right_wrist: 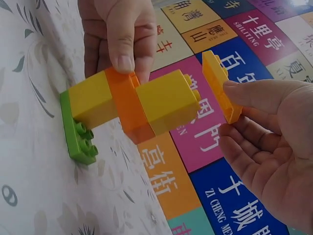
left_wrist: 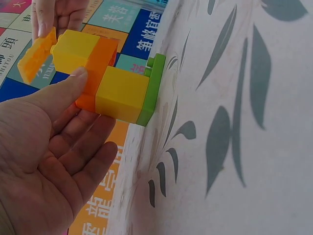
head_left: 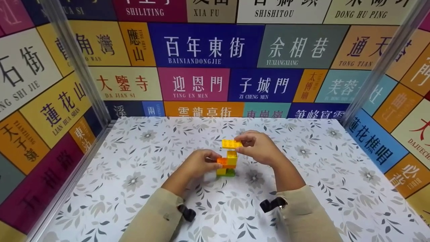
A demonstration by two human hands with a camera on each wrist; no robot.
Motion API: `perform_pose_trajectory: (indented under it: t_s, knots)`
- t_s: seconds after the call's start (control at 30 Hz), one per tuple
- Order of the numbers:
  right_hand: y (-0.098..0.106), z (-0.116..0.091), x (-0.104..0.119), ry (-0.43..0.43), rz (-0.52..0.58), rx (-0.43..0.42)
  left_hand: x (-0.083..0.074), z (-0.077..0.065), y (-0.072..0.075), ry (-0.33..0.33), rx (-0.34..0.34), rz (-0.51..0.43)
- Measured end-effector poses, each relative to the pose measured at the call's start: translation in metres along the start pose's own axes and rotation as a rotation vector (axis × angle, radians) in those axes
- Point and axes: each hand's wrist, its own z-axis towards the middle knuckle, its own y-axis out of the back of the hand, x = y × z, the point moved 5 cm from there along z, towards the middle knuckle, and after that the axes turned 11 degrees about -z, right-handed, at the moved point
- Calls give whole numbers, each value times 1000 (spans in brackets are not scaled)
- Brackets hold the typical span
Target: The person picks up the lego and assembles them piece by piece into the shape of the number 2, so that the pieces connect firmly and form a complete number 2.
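On the table stands a small tower of toy building bricks: a flat green brick (right_wrist: pixel 73 139) at the bottom, a yellow brick (left_wrist: pixel 122 93), an orange brick (right_wrist: pixel 128 105), then another yellow brick (right_wrist: pixel 167 100) on top. My left hand (head_left: pixel 199 164) holds the tower by the orange brick, thumb on one side and fingers on the other. A flat yellow brick (head_left: pixel 229 144) is pinched at one end between the thumb and fingers of my right hand (head_left: pixel 260 148). It hangs just above the top yellow brick, with a gap between them in the right wrist view.
A white cloth with grey leaves and flowers covers the table (head_left: pixel 134 208). Panels of coloured place-name signs (head_left: pixel 208 43) rise behind and at both sides, with clear upright posts (head_left: pixel 379 64) at the corners. Black straps (head_left: pixel 273 204) circle both sleeves.
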Motion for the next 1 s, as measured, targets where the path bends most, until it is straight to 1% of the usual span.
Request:
perform_pose_trajectory:
  t_s: [0.1, 0.2, 0.33, 0.47, 0.7, 1.0]
  knots:
    - [-2, -3, 6, 42, 0, -3, -1, 0, 0, -20, 1, -2]
    - [-4, -5, 10, 81, -5, -11, -2, -1, 0, -56, -3, 5]
    - [-6, -7, 10, 100, -10, -14, -2, -1, -1, -77, -9, 19]
    - [-11, -7, 9, 104, -30, -13, -2, -2, -1, -68, -7, 24]
    - [-19, -5, 6, 109, -44, 17, -1, -2, 1, -25, -16, 23]
    - [-22, -4, 2, 88, -50, 34, -2, -3, 1, -14, -5, 16]
